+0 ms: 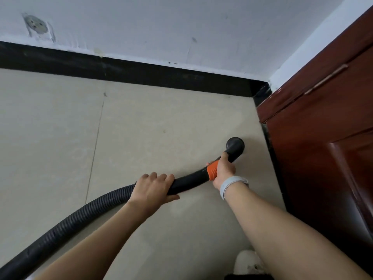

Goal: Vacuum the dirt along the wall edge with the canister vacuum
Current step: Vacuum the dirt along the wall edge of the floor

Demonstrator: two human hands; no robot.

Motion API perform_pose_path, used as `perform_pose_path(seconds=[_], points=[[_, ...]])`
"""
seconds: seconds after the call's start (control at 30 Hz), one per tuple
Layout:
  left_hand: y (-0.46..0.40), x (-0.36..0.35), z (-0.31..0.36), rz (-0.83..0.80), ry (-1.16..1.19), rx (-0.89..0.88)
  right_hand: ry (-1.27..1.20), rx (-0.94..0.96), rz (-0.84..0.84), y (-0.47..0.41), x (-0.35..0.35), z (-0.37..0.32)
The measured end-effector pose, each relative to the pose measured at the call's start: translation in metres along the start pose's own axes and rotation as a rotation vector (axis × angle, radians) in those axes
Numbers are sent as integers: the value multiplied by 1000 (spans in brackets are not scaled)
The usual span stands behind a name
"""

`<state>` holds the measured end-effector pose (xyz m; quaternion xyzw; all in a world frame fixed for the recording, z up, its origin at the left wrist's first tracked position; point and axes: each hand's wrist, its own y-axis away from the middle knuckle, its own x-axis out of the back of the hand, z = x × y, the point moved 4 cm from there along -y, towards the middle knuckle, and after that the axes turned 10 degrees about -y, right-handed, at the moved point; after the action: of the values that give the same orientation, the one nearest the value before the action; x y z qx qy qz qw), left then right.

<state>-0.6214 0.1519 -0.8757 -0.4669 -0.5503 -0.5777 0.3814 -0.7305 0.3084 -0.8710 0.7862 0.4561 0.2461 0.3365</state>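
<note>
Over beige floor (151, 122), black orange-collared vacuum hose (66, 221).

The floor (151, 118) of pale beige tiles is running up to a black skirting strip (125, 71) at the wall foot, with thin grout lines crossing it. The round black nozzle (235, 145) is sitting down against the tiles near the dark wooden door (323, 138), while the ribbed black hose (60, 229) is trailing toward the lower left, whether touching the tiles is unclear.

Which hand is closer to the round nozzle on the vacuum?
Right. The right hand grips just behind the round nozzle; the left hand holds the hose farther back.
</note>
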Motion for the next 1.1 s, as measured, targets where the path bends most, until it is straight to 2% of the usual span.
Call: perform_pose_path(seconds=[0.17, 0.33, 0.53, 0.67, 0.9, 1.1], points=[[-61, 17, 11, 20, -30, -4, -126, 43, -69, -26, -12, -13], [-116, 39, 17, 38, -79, -21, -170, 20, -44, -56, -26, -41], [-172, 60, 22, 47, -45, 19, -24, 54, -41, -100, -49, -95], [-191, 63, 14, 56, -48, 80, -23, 65, -57, -109, -70, -115], [-178, 53, -9, 50, 10, 23, 194, 82, 126, -99, -74, -94], [-158, 67, -35, 13, 56, 170, 26, 15, -133, -79, -110, -97]])
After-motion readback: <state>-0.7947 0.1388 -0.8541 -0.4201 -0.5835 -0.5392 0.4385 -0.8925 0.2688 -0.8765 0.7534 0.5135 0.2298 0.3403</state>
